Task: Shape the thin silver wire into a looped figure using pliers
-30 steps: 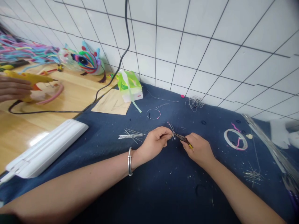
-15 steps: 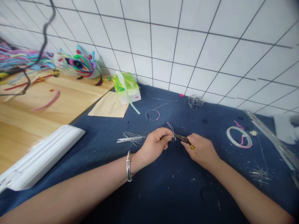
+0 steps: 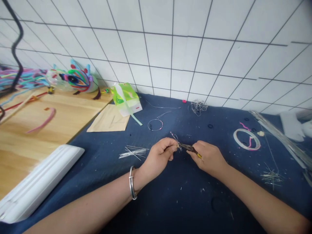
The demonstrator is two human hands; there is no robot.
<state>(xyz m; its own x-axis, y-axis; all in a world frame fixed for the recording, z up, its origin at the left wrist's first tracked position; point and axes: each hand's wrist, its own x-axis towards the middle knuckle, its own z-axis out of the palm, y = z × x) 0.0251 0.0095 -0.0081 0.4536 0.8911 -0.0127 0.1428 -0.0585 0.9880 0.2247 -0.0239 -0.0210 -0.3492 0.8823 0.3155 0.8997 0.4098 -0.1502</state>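
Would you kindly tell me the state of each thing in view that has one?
Left hand: closed, pinching wire
Right hand: closed around pliers
Pliers: tips at the wire; jaws too small to judge
Silvery rods: loose, crossing
Thin ring: lying flat
Wire tangle: bunched up
White hoop: lying flat
Pink strip: curved
Bracelet: worn on left wrist

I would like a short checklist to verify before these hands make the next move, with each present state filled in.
1. Left hand pinches the wire piece: ok.
2. Right hand holds the pliers: ok.
3. Fingertips well away from plier tips: not ok, they are very close.
4. Plier jaws tight on wire: cannot tell, too small.
5. Beaded ring apart from both hands: ok.
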